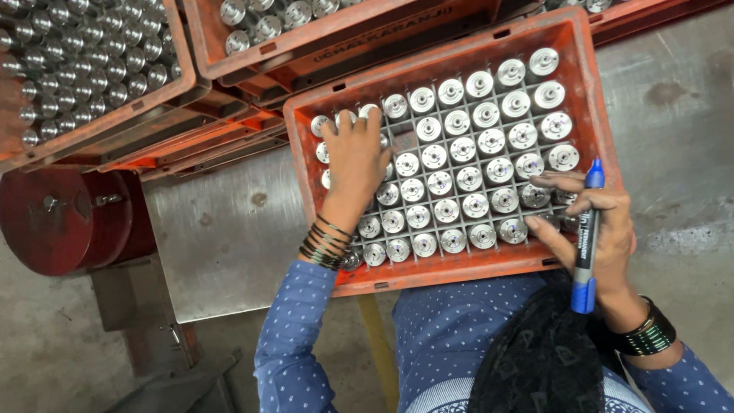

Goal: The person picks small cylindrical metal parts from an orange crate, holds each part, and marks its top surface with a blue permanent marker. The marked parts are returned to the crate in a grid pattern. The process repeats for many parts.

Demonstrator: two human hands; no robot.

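On the grey metal tabletop (pixel 229 229) sits an orange plastic crate (pixel 585 99), its grid of cells filled with round, shiny metal parts (pixel 468 178) standing face up, one to a cell, so every top is easy to see and reach. The crate lies tilted to the person's view, its near rim just above the blue dotted sleeves.

Left hand (pixel 355 157) lies palm down over the crate's left columns, wrist banded with dark bangles. Its fingers (pixel 348 121) are spread fairly wide and stretch toward the far-left corner, the tips resting on the tops of the parts there; it grips nothing, and seems to steady the row or keep a place in it.

Right hand (pixel 604 229) hovers at the crate's right edge, over the lower rows. It holds a blue marker pen (pixel 587 237) clamped along the palm by the thumb and curled fingers, capped tip pointing away from the person, while the index finger reaches out toward a part in the right columns. Held so, the pen is parked but ready, leaving a fingertip free for touching the parts.

Beyond, more orange crates (pixel 252 53) of similar metal parts are stacked, and a dark red round drum (pixel 61 222) stands left of the tabletop.
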